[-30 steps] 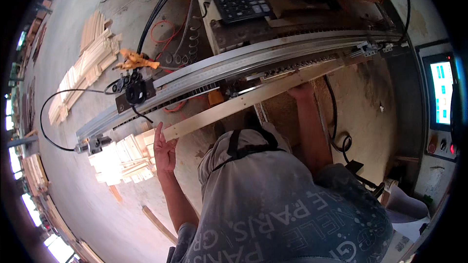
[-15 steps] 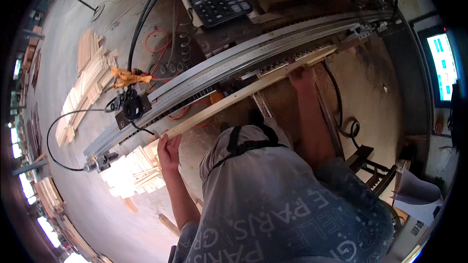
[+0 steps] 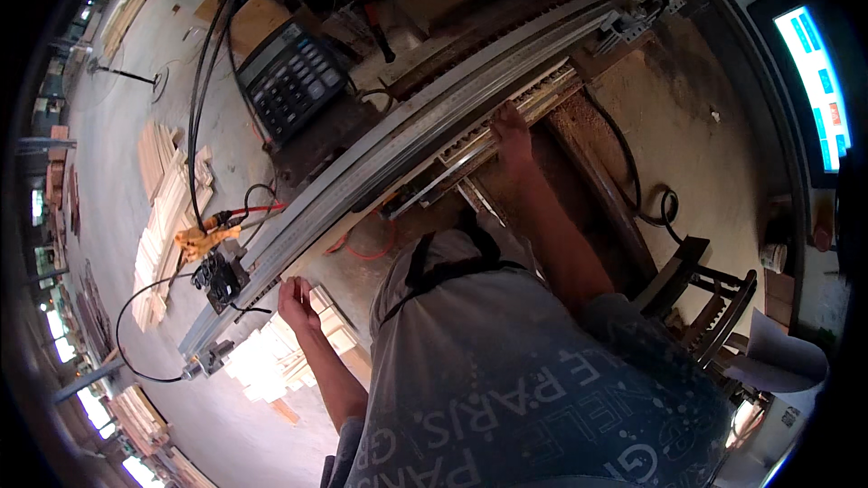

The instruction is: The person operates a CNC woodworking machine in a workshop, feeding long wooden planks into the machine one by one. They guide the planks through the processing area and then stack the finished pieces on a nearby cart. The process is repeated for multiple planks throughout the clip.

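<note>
Fingers of right hand flat on wooden strip — left hand curled.

Metal rail blocks reach ahead; cables crowd left end.

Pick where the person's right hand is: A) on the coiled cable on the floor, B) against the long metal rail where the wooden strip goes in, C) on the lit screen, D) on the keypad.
B: the right hand presses at the wooden strip under the long metal rail, away from the keypad.
</note>
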`<state>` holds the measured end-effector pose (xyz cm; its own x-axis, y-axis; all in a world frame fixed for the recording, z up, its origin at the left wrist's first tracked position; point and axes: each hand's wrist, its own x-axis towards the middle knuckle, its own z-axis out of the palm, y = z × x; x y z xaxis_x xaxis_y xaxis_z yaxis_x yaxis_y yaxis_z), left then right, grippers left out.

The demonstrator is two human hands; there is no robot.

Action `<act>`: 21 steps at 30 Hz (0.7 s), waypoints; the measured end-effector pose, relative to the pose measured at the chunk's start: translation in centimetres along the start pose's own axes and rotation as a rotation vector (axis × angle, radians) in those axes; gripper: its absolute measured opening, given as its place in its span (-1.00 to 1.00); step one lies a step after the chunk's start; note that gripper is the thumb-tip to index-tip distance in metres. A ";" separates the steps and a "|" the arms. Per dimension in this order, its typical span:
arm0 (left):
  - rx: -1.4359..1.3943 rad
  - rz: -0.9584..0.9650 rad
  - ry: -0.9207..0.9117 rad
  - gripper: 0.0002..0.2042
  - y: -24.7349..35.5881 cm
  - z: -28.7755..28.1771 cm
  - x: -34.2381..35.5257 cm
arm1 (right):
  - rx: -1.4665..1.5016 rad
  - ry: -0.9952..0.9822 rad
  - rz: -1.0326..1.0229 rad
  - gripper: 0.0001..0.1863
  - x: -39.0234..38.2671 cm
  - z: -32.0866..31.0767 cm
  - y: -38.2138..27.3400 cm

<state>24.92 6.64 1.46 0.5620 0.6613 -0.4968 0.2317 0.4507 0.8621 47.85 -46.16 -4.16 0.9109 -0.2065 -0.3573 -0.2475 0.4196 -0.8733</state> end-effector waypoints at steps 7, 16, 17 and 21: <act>0.136 -0.001 0.089 -0.62 -0.4 3.4 -1.9 | 0.184 -0.076 -0.052 -0.25 2.6 -2.6 0.6; 0.181 -0.069 0.100 -0.44 0.4 5.1 -2.5 | 0.181 -0.058 0.005 -0.14 -0.1 -1.4 -1.8; 0.201 -0.063 0.110 -0.43 0.2 4.9 -2.3 | 0.136 -0.048 0.062 -0.12 -0.4 -0.9 -2.8; 0.275 -0.057 0.114 -0.38 0.0 5.2 -2.8 | 0.094 -0.091 0.044 -0.13 -0.1 -1.9 -2.3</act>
<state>27.45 1.71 3.40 0.4525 0.7100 -0.5396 0.4755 0.3197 0.8195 47.72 -48.77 -2.79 0.9272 -0.1066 -0.3591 -0.2595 0.5086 -0.8210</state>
